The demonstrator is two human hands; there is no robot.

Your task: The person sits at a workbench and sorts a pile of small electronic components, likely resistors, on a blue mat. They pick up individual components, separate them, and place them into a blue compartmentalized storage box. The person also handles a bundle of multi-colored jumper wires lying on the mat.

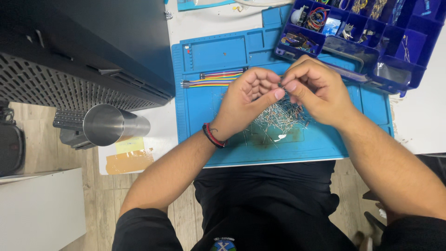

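Left hand [251,95] and right hand [316,90] meet fingertip to fingertip, pinching 1 thin wire component [281,85] between them. Below lies the loose component pile [278,118] on a blue mat [204,111].

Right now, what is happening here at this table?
A person sits at a white table, both hands over a blue work mat. The left hand and the right hand meet fingertip to fingertip, pinching something too small to make out, above a pile of thin wire-legged components. A strip of coloured jumper wires lies behind the left hand, and a blue compartment box stands open behind the right.
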